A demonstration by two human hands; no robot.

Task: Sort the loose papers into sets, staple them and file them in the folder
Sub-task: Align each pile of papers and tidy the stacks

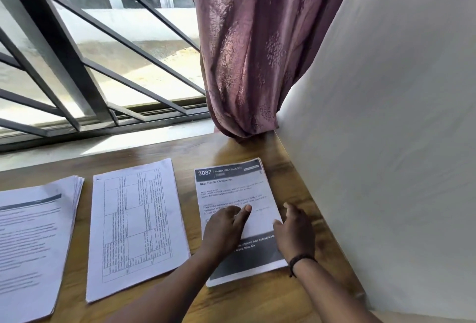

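Three paper stacks lie on the wooden table [231,302]. The right stack [231,188] has a dark header reading 3087 and a dark band at its bottom. My left hand [226,227] rests flat on this stack with fingers extended over the text. My right hand [296,232] touches the stack's right edge, fingers loosely bent; a dark band circles its wrist. The middle stack [136,224] shows a table printed sideways. The left stack [33,240] carries lines of text and its sheets fan out at the top. No stapler or folder is in view.
A white wall [386,142] borders the table on the right. A mauve curtain [252,52] hangs down to the table's far right corner. Behind the table runs a window sill [103,142] with dark metal bars.
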